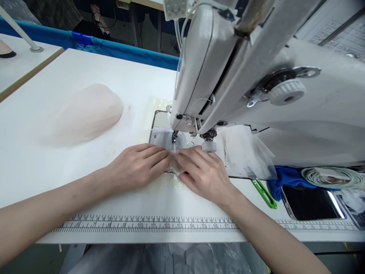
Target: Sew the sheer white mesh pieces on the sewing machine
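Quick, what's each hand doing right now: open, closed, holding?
Left hand: curled, at the sheer fabric; grip cannot be told.
Right hand: curled, at the same fabric; grip cannot be told.

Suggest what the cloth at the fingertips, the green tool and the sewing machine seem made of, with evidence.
Cloth: matte, perhaps synthetic; it looks thin and see-through. Green tool: likely smooth plastic, evenly bright. Sewing machine: perhaps painted metal, pale and lightly glossy.

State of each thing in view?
Left hand: fingers bent, grip unclear
Right hand: fingers bent, grip unclear
Sheer white fabric: touched by both hands
White sewing machine: running or stopped, unclear
Pale pink rounded fabric: untouched
White layered fabric: rumpled
Green plastic tool: lying flat
Rectangular phone: face up, screen dark
Pale green cord: coiled
Blue cloth: crumpled
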Demonstrator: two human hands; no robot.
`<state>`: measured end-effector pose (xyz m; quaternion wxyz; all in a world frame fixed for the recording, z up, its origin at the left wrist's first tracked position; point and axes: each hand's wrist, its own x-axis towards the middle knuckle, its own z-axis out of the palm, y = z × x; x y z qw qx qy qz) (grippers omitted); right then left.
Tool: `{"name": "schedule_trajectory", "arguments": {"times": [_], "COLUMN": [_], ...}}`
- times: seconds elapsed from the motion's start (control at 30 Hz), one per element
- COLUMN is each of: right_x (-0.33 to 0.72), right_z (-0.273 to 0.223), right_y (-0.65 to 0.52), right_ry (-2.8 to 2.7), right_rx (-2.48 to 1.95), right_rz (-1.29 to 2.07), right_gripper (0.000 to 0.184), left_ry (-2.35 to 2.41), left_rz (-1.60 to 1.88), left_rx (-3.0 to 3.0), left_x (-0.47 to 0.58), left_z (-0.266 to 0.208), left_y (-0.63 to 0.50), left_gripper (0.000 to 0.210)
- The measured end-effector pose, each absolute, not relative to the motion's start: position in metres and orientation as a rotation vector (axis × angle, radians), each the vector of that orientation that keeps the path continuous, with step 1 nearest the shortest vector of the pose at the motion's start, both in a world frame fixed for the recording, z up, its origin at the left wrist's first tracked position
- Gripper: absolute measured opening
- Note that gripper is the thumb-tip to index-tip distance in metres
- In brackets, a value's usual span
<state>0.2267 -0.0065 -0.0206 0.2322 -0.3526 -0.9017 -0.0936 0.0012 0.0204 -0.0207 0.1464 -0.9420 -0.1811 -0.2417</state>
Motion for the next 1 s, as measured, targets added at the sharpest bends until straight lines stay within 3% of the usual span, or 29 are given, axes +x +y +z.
{"name": "schedule_trajectory", "arguments": {"times": [0.17,0.43,0.6,1.0], "right_x": [0.227,0.225,0.220,0.218], "right_z": [-0.021,-0.015,-0.016,-0.019], "right_y": [-0.007,0.005,0.010,0.011], "right_ry": [-2.493,-2.201,-2.079,-2.072], "right_rx": [-0.903,-1.010,-1.279,-1.353], "right_rz": [-0.369,-0.172,-0.086,-0.096], "right_gripper": [0.017,0.022,0.044,0.043], "left_ry": [-0.614,-1.172,-1.382,-1.584], "left_rz": [-0.565,-0.673,-0.591,-0.617], "left_rx": [-2.760,-3.040,-3.008,-2.886], "left_x": [0.002,0.006,0.021,0.036], "left_z": [-0.025,-0.017,-0.006,-0.001], "left_y": [0.017,0.033,0.047,0.039], "left_gripper": [0.030,0.051,0.023,0.019]}}
